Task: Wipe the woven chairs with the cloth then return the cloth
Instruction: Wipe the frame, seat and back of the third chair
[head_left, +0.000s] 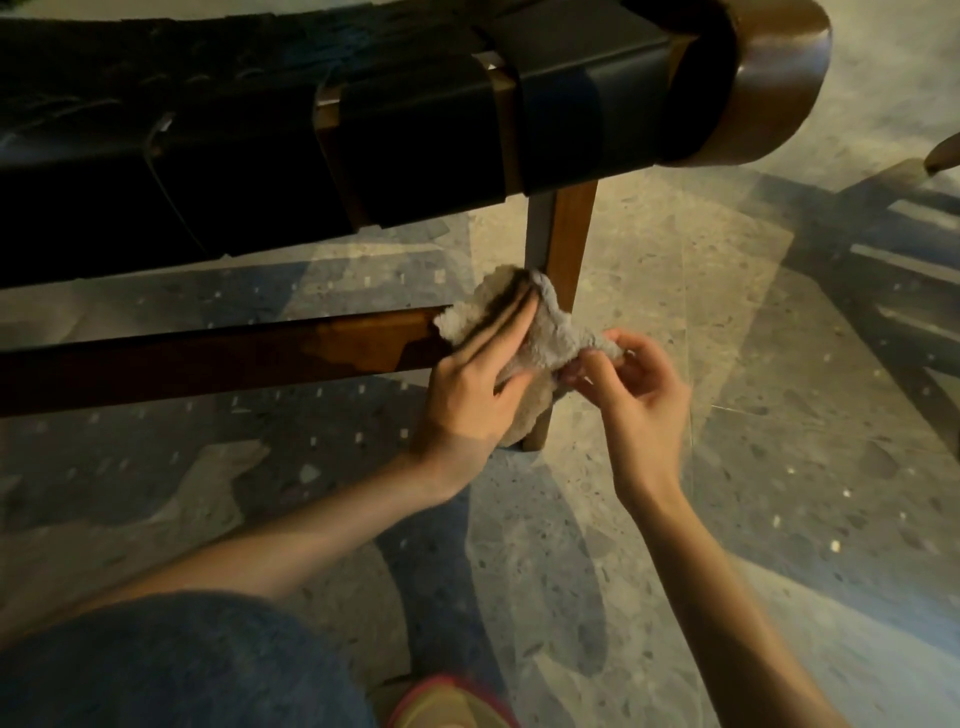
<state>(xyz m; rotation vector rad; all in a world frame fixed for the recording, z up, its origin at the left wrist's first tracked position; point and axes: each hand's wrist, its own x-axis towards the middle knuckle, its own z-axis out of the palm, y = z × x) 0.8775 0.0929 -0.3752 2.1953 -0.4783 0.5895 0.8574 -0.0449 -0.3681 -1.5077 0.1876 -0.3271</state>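
Cloth (540, 332) under left hand (470, 384) on chair leg (563, 244), right hand (636, 382) grip pinching its end

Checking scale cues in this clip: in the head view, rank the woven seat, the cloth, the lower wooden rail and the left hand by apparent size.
1. woven seat
2. lower wooden rail
3 and 4. cloth and left hand look alike; the hand covers part of the cloth, so no ranking.

The grey speckled stone floor (649, 270) has little pale chips in it and long dark shadows across it. The brown wooden chair leg (563, 244) stands right on it. Near the bottom edge, a pink and yellow shoe (452, 701) rests on it too
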